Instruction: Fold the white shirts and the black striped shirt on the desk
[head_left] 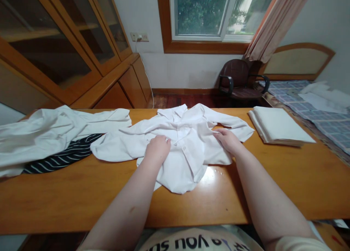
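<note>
A white button-up shirt (pixel 194 145) lies spread on the wooden table (pixel 82 203), its collar at the far edge and its sleeves out to both sides. The front is creased and the hem is uneven. My left hand (pixel 158 149) is closed on the cloth at the left side of the shirt body, its fingertips partly hidden. With the fingers of my right hand (pixel 228 139) I pinch the fabric at the right side, just below the sleeve, and the cloth there is slightly raised.
White garments (pixel 54 130) and a black striped cloth (pixel 68 154) lie at the left. A folded white stack (pixel 281 123) sits at the right. Beyond the table stand a chair (pixel 236 76), a glass-fronted cabinet (pixel 109 76) and a bed (pixel 308 101).
</note>
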{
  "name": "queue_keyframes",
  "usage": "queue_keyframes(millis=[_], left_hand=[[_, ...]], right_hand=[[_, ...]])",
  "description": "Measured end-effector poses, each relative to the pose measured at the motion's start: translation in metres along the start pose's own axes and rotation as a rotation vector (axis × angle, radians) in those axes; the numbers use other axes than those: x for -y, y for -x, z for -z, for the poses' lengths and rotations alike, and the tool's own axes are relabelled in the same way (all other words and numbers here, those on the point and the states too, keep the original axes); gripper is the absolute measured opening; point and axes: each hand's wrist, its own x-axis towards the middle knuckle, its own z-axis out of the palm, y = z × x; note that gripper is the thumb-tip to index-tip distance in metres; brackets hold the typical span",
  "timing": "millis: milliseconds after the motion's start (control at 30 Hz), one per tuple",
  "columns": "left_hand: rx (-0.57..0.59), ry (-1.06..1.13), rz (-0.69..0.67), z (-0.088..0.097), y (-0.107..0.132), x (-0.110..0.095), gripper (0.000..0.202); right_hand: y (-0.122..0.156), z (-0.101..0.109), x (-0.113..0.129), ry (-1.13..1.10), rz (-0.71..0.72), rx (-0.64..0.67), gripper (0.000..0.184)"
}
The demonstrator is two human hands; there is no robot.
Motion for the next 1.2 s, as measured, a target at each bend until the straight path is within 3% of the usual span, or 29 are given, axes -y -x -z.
queue_keyframes(millis=[100,167,267,333,400,467,533,600,700,800,967,1067,1133,1200], left_hand=[[0.078,0.050,-0.018,-0.003,-0.001,0.001,0.036],[0.075,0.072,-0.046,-0.006,-0.005,0.004,0.039],[0.040,0.092,-0.078,-0.012,-0.013,0.009,0.045],[0.044,0.107,-0.085,-0.017,-0.018,0.012,0.049],[0.064,0.116,-0.092,-0.022,-0.023,0.014,0.053],[0.082,0.118,-0.103,-0.027,-0.027,0.017,0.056],[0.095,0.110,-0.117,-0.032,-0.031,0.019,0.059],[0.102,0.090,-0.134,-0.035,-0.034,0.021,0.062],[0.095,0.038,-0.146,-0.036,-0.035,0.020,0.063],[0.049,0.000,-0.160,-0.030,-0.030,0.014,0.057],[0.023,-0.068,-0.211,-0.005,-0.006,-0.003,0.039],[0.119,-0.105,-0.123,0.007,0.008,-0.007,0.036],[0.211,-0.113,-0.076,0.008,0.012,-0.004,0.040],[0.283,-0.110,-0.061,0.002,0.011,0.001,0.046]], right_hand=[[-0.010,0.007,-0.009,0.412,-0.063,-0.275,0.029],[-0.014,0.013,-0.017,0.680,-0.162,-0.305,0.026],[-0.014,0.018,-0.024,0.862,-0.267,-0.275,0.022],[-0.011,0.018,-0.022,0.892,-0.232,-0.344,0.027],[-0.007,0.013,-0.014,0.907,-0.037,-0.412,0.033],[-0.003,0.005,-0.006,0.879,0.259,-0.340,0.035],[0.000,-0.007,0.000,0.841,0.451,-0.150,0.039],[0.003,-0.019,0.001,0.844,0.438,0.028,0.049],[0.007,-0.034,0.001,0.942,0.231,0.158,0.064],[0.013,-0.039,0.005,1.029,0.080,0.139,0.061],[0.021,-0.036,0.018,1.080,-0.120,-0.033,0.042],[0.020,-0.038,0.021,1.050,0.017,-0.144,0.043],[0.016,-0.041,0.018,1.032,0.216,-0.131,0.043],[0.010,-0.044,0.010,1.020,0.307,-0.060,0.047]])
